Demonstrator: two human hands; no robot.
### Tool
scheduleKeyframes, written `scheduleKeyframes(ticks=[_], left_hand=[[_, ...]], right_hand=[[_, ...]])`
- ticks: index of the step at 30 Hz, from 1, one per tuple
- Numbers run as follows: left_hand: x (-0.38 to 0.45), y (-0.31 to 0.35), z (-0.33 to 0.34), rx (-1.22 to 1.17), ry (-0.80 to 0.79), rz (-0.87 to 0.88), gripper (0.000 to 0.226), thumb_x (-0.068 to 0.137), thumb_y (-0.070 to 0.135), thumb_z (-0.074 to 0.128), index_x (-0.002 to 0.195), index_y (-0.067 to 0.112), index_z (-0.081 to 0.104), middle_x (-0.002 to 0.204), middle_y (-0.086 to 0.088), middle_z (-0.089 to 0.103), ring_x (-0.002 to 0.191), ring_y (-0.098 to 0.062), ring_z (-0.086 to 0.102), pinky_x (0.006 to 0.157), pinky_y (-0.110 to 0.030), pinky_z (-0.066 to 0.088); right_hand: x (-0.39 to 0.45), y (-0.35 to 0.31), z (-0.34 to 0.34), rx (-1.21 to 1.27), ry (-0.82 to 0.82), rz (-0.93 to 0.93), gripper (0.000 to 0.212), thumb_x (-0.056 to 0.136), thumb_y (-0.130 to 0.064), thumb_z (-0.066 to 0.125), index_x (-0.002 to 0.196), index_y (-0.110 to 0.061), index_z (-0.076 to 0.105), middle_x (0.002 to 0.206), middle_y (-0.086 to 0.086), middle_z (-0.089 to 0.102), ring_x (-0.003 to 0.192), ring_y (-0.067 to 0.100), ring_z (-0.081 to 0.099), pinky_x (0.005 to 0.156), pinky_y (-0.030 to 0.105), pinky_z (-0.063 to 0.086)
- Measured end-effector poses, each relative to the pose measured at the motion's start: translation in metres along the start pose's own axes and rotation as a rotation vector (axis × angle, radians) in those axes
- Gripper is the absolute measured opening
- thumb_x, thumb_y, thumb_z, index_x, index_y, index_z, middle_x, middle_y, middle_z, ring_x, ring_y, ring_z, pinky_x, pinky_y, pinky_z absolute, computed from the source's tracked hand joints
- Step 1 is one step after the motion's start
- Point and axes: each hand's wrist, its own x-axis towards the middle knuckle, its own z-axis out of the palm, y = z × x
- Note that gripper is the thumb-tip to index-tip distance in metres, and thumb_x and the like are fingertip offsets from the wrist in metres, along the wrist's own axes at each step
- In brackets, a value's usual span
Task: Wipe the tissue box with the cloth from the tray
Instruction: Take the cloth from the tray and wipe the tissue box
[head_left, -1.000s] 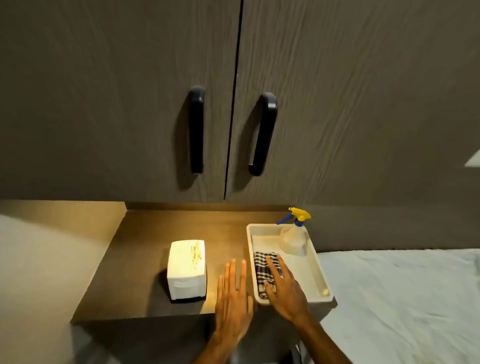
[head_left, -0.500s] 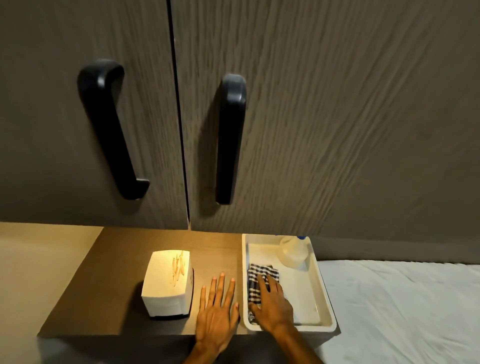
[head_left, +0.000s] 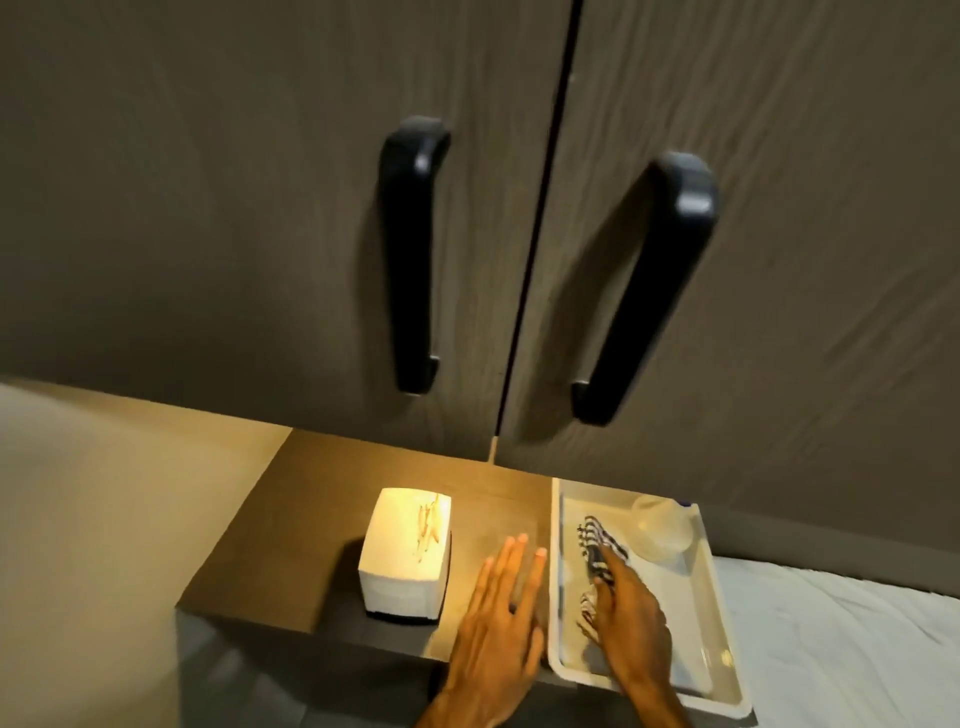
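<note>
A white tissue box (head_left: 408, 556) stands on the brown shelf (head_left: 311, 519), lit from above. To its right lies a white tray (head_left: 722, 639) holding a black-and-white checked cloth (head_left: 597, 540). My right hand (head_left: 631, 618) is inside the tray with its fingers closed on the cloth, which is bunched and partly lifted. My left hand (head_left: 498, 634) lies flat on the shelf between the box and the tray, fingers spread, holding nothing.
A clear spray bottle (head_left: 662, 527) stands at the tray's far end, its head hidden by the cabinet. Dark cabinet doors with black handles (head_left: 413, 260) hang low over the shelf. A white sheet (head_left: 857, 649) lies to the right.
My right hand has closed on the cloth and gathered it up from flat. The left hand stays flat on the shelf. The camera view has shifted.
</note>
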Motion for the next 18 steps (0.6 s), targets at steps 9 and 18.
scheduleKeyframes(ticks=[9,18], left_hand=[[0.016,-0.079,-0.134,0.242,0.155,-0.310,0.061,0.106,0.043,0.013,0.153,0.012,0.035,0.156,-0.017,0.042,0.145,-0.036,0.037,0.115,-0.056,0.036],[0.007,-0.152,-0.120,0.357,-0.128,-0.142,0.061,0.101,0.045,0.028,0.147,0.007,0.038,0.146,-0.018,0.053,0.135,-0.037,0.050,0.119,-0.051,0.024]], right_hand=[[-0.050,-0.111,0.046,0.133,-0.088,-0.395,0.052,0.097,-0.046,0.054,0.146,-0.035,0.040,0.144,-0.019,0.049,0.126,-0.002,0.049,0.104,0.006,0.029],[-0.070,-0.166,0.118,-0.145,-0.031,-0.620,0.070,0.085,-0.039,0.072,0.147,-0.022,0.044,0.152,0.000,0.044,0.142,0.021,0.037,0.107,0.037,0.045]])
